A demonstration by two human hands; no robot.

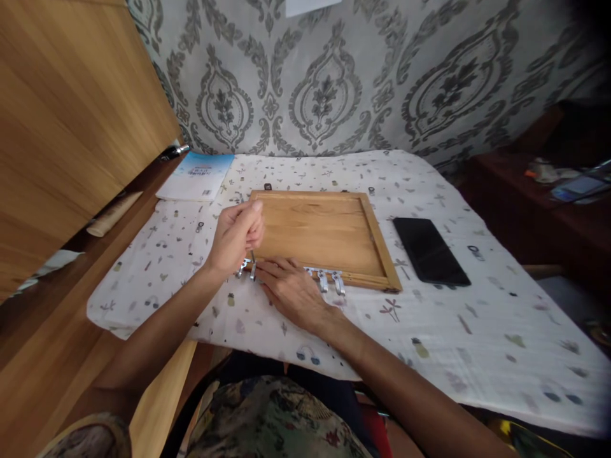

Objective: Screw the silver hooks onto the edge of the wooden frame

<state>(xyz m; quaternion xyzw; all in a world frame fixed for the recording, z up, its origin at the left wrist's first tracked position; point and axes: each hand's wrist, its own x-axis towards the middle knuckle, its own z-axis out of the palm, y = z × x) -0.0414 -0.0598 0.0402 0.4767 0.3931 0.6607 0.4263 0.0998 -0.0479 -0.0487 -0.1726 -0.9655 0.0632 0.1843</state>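
A framed wooden panel (315, 235) lies flat on the cloth-covered table. Along its near edge runs a metal rail with several hooks (338, 282) that point toward me. My left hand (238, 235) is closed in a fist above the panel's near left corner. From under that fist a thin metal shaft, seemingly a screwdriver (252, 256), points down at the rail's left end; its handle is hidden in my fingers. My right hand (291, 289) lies flat across the middle of the rail, fingers stretched out, covering part of it.
A black tablet or large phone (431, 251) lies right of the panel. At the back left are a blue-and-white booklet (198, 177) and a pen (175, 151). A wooden cabinet (76, 114) stands along the left, and a patterned grey wall covering (324, 89) rises behind the table.
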